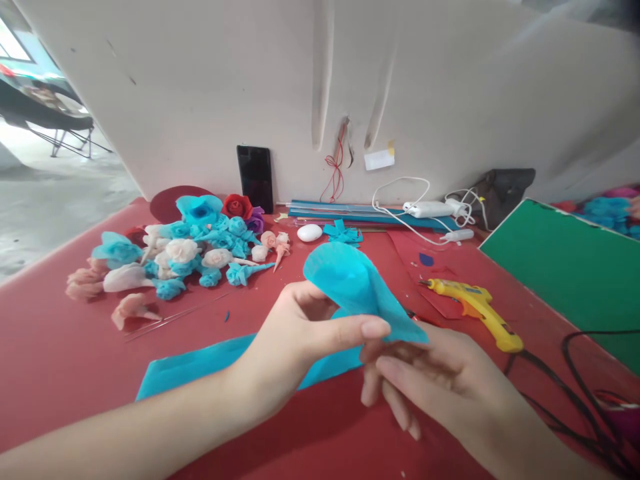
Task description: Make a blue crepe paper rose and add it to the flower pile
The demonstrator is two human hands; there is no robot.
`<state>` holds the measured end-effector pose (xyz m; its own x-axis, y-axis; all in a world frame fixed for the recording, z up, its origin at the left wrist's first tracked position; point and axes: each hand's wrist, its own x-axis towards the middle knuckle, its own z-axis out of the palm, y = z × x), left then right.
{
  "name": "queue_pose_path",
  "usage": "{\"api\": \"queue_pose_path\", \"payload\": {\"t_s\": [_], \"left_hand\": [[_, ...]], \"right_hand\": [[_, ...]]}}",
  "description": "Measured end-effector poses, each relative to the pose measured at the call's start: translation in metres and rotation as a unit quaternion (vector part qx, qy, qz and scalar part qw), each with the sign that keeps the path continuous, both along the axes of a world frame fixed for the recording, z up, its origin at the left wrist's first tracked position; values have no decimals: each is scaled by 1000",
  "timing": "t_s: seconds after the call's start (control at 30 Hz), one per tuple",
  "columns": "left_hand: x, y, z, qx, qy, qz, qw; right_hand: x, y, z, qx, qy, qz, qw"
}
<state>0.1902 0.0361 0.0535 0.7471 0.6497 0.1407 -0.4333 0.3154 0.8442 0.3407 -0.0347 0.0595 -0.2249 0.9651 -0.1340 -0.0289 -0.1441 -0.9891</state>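
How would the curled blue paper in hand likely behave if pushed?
The curled blue paper would probably give way easily, since it looks thin and bends into a rounded cup. It is likely light: the left hand holds it up with thumb and fingers. Its upper part, standing free, might crease under a firm push.

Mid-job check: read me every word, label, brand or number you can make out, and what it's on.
No text can be read here.
Yellow glue gun: dark marks on its side, too small and blurred to read.
White paper slip: any writing is too faint to make out.
Phone: dark screen, no legible words.
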Motion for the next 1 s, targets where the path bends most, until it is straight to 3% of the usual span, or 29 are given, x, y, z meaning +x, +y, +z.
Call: {"api": "queue_pose_path", "payload": {"t_s": [0.07, 0.2, 0.43, 0.7, 0.8, 0.87, 1.0], "left_hand": [[0, -1, -2, -1, 16, 6, 1000], [0, -3, -5, 15, -1, -40, 999], [2, 1, -6, 69, 8, -82, 994], [2, -2, 2, 54, 40, -57, 996], [0, -3, 5, 41, 48, -7, 998], [-1, -2, 6, 45, 61, 18, 997], [-2, -1, 5, 84, 73, -5, 994]], "right_hand": [[0, 1, 2, 15, -29, -5, 999], [2, -2, 4, 46, -117, -13, 992], [6, -2, 4, 153, -219, -17, 964], [12, -4, 8, 116, -215, -20, 969], [12, -4, 9, 104, -209, -7, 972], [11, -4, 10, 109, -215, -4, 971], [9, -3, 11, 152, -240, -17, 959]]}}
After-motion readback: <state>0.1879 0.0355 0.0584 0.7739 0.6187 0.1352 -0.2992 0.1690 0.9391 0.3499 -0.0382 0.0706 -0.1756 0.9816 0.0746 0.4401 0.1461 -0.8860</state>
